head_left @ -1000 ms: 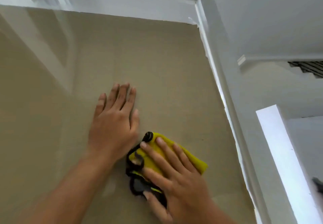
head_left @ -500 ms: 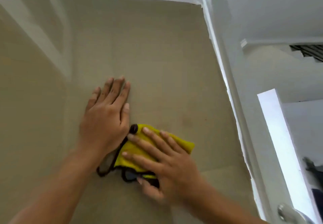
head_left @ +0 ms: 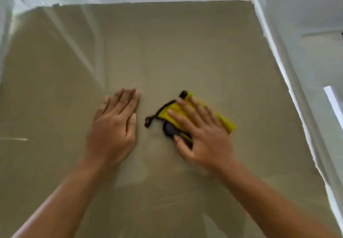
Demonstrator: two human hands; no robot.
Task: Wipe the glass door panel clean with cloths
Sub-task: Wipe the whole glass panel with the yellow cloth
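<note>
The glass door panel fills most of the view, with brown sheeting behind it and pale reflections across its left side. My left hand lies flat on the glass, fingers straight and together. My right hand presses a yellow cloth with black edging against the glass with spread, straight fingers. A black loop of the cloth's edging trails out toward my left hand. The two hands are a short gap apart, and part of the cloth is hidden under my right palm.
The white door frame runs down the right side of the panel. White wall lies beyond it, with a bright white post at the far right edge.
My right hand and the cloth have slid to the right, away from my left hand, which was touching the cloth before. The view has shifted so the panel's top edge sits lower.
</note>
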